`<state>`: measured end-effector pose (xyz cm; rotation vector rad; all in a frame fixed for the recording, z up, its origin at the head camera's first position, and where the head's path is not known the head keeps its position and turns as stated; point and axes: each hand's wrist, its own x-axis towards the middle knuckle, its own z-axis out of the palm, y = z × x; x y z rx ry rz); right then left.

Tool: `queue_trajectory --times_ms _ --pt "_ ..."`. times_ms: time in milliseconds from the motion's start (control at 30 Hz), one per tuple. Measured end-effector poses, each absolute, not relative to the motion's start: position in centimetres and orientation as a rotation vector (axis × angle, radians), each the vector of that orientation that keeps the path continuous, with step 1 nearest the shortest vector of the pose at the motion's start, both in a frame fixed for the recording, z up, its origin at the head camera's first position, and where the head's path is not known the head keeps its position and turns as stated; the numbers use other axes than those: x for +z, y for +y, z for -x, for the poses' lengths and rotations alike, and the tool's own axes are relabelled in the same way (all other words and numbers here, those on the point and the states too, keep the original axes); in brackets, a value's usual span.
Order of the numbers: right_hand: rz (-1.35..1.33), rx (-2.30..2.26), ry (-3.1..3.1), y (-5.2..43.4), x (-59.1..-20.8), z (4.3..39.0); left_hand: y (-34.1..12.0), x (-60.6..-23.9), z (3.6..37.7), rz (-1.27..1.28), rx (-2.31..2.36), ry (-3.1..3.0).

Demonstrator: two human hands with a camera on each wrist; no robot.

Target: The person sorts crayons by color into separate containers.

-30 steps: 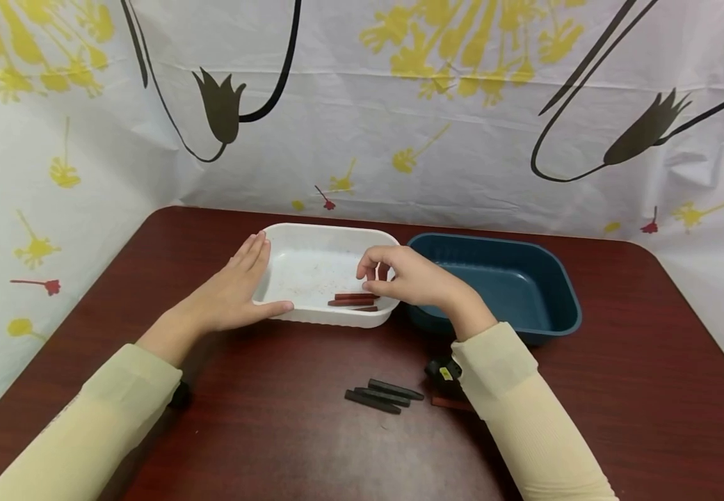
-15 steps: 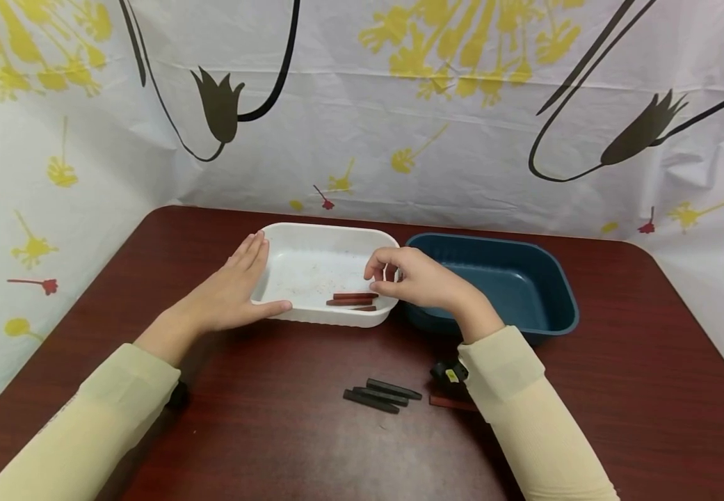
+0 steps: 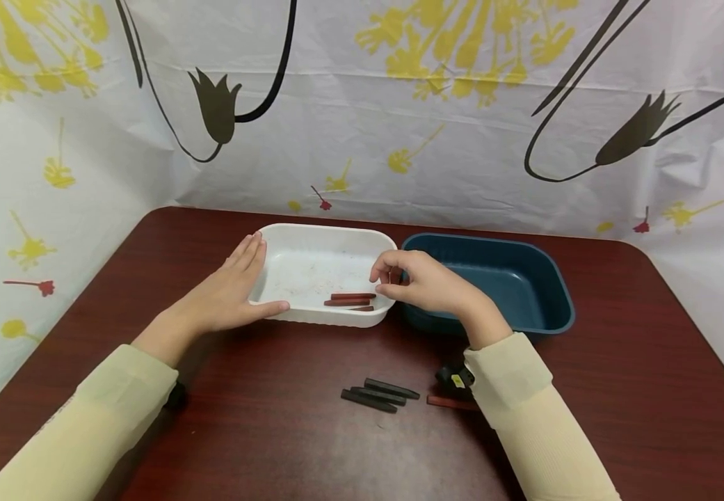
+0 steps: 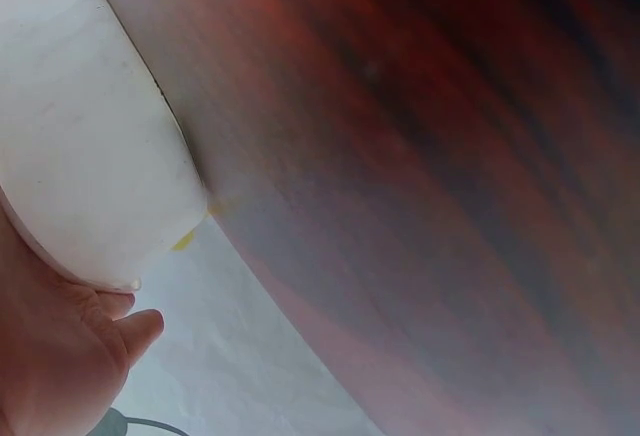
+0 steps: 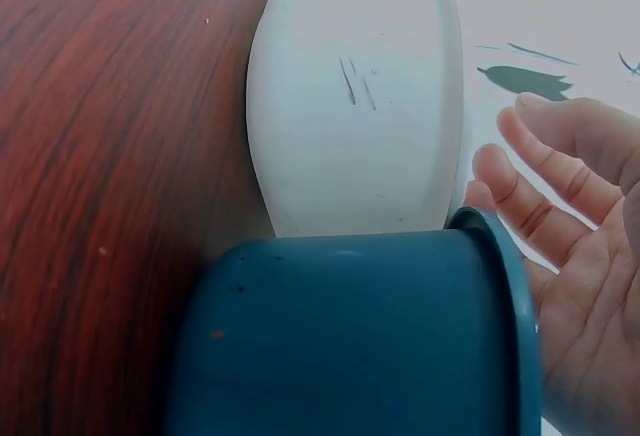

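Note:
My left hand rests along the left end of the white tray, its fingers straight over the rim and the thumb on the near edge. Inside the tray's near right part lie several red-brown crayons. My right hand hovers over the place where the tray's right end meets the dark blue tub. In the right wrist view the fingers of that hand are loosely bent, with nothing between them and the thumb. The left wrist view shows the left hand against the tray's outer wall.
Three black crayons lie together on the dark red table in front of the tray. A red-brown crayon lies right of them, partly hidden by the right sleeve. A patterned white sheet hangs behind the table.
My right hand has drawn back a little to the right, from over the crayons in the tray to its right end. The left hand stays in place.

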<state>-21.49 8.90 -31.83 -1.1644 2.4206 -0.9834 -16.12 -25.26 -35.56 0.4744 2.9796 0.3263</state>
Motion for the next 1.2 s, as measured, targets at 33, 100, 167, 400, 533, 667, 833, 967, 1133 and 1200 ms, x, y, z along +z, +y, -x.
queue_trajectory --times_ms 33,100,167,400,533,667,833,967,1133,1200 --pt "1.166 -0.982 2.422 8.9 -31.8 21.4 -25.3 -35.5 16.1 -0.474 0.326 2.980" --pt "1.175 -0.976 2.428 9.0 -31.8 21.4 -25.3 -35.5 16.1 -0.474 0.331 2.980" --pt "1.181 -0.968 2.436 9.1 -31.7 21.3 -25.4 -35.4 16.1 -0.474 0.340 2.980" --pt "1.172 -0.971 2.452 9.8 -31.4 20.8 -25.3 -35.5 16.1 -0.469 0.356 2.974" --pt "1.175 -0.972 2.463 10.2 -31.0 20.5 -25.2 -35.3 16.2 -0.467 0.355 2.978" --pt "1.178 -0.960 2.487 10.4 -30.7 20.3 -25.2 -35.1 16.3 -0.467 0.357 2.982" --pt "1.172 -0.955 2.504 10.8 -30.5 20.1 -25.3 -34.9 16.4 -0.465 0.374 2.993" --pt "1.177 -0.950 2.503 11.2 -30.6 19.7 -25.2 -35.2 16.1 -0.462 0.391 2.993" --pt "1.188 -0.954 2.486 11.7 -31.0 19.2 -25.1 -35.6 15.5 -0.462 0.390 2.994" --pt "1.188 -0.955 2.494 12.0 -31.1 19.0 -25.0 -35.6 15.5 -0.471 0.381 3.000"
